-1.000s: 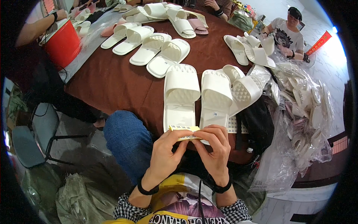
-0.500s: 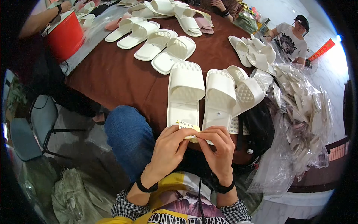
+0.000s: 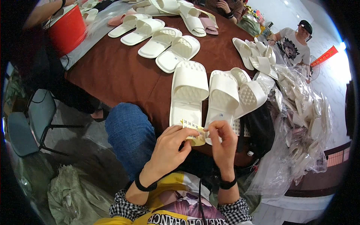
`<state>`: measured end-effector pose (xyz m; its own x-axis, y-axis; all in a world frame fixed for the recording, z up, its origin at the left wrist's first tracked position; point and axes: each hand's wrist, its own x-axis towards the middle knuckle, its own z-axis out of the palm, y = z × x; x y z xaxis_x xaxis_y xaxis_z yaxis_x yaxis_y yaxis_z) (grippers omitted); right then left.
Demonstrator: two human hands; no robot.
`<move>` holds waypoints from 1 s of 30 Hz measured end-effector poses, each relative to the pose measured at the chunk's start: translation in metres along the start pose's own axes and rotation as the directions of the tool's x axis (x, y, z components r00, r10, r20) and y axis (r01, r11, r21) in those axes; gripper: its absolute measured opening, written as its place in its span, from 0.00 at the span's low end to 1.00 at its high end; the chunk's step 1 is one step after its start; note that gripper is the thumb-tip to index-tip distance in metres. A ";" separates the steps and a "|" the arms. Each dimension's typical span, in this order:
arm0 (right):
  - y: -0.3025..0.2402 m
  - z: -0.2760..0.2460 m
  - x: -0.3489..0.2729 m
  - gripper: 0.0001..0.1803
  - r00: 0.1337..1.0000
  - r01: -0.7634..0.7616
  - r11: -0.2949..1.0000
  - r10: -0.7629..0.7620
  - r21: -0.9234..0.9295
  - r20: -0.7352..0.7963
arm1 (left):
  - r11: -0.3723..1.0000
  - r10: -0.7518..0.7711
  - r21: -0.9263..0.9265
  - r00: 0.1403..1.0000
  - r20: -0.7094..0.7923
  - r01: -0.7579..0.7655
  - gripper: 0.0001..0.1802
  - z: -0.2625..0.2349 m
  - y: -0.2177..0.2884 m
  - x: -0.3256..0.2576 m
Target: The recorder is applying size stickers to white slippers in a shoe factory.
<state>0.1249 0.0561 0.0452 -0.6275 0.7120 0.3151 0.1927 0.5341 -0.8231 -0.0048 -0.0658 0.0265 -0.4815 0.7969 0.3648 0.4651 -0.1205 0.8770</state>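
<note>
**Both hands pinch a yellow sticker sheet at the table's near edge**

Close around the hands, the brown table [image 3: 123,75] is crowded with white slippers. Two of them lie side by side directly beyond the fingers: the left white slipper [image 3: 188,93] and the right white slipper [image 3: 222,98], both with heels toward the person and toes pointing away across the table. A small round sticker [image 3: 221,115] sits on the heel of the right one. Just to the right, a quilted white slipper [image 3: 250,95] leans tilted against other pairs. Farther off, a row of white slippers [image 3: 161,41] runs diagonally toward the far left, near a red bucket [image 3: 69,28]. A heap of clear plastic bags [image 3: 300,127] fills the right side, spilling past the table's rim. Another person in a printed shirt [image 3: 294,43] sits at the far right. A grey chair [image 3: 32,120] stands on the floor to the left, and the person's own blue-jeaned knee [image 3: 129,131] rises below the table edge.

Between the two hands sits the yellow sticker sheet [image 3: 193,131], held just over the heels of the two nearest slippers. Its long axis runs roughly left to right, across the slippers' length. The left hand [image 3: 168,150] grasps the sheet from below, thumb and fingers curled around it. The right hand [image 3: 223,140] pinches at the sheet's right end with fingertips closed.
</note>
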 end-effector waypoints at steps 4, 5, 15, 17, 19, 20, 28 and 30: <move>0.002 -0.004 0.033 0.03 0.999 0.027 0.999 -0.028 0.028 0.032 | 0.999 -0.037 -0.009 0.994 0.098 0.038 0.16 -0.006 0.000 0.002; 0.002 -0.003 0.040 0.03 0.987 0.134 0.990 -0.128 -0.051 0.098 | 0.999 -0.037 -0.008 0.995 0.095 0.038 0.16 -0.007 -0.003 0.000; 0.019 0.029 0.060 0.05 0.891 0.436 0.832 -0.346 -0.343 0.294 | 0.998 -0.049 0.059 0.963 0.265 0.034 0.15 -0.011 -0.007 -0.002; 0.019 0.031 0.061 0.04 0.911 0.402 0.851 -0.334 -0.339 0.241 | 0.998 -0.035 0.052 0.965 0.261 0.022 0.15 -0.012 -0.009 -0.003; 0.023 0.035 0.063 0.04 0.898 0.436 0.837 -0.379 -0.330 0.224 | 0.998 -0.002 0.063 0.965 0.261 -0.015 0.15 -0.011 -0.012 -0.004; 0.026 0.036 0.065 0.04 0.882 0.469 0.822 -0.424 -0.323 0.204 | 0.998 -0.002 0.061 0.966 0.258 -0.014 0.15 -0.011 -0.013 -0.004; 0.026 0.039 0.067 0.05 0.876 0.482 0.764 -0.412 -0.430 0.251 | 0.999 -0.023 0.041 0.959 0.282 0.011 0.14 -0.012 -0.011 -0.004; 0.027 0.039 0.067 0.05 0.878 0.479 0.752 -0.405 -0.452 0.256 | 0.999 -0.003 0.051 0.962 0.274 -0.011 0.14 -0.010 -0.014 -0.005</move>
<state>0.0585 0.1000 0.0259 -0.8221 0.2916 0.4890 0.1852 0.9491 -0.2547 -0.0169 -0.0738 0.0157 -0.2614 0.9288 0.2627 0.5075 -0.0992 0.8559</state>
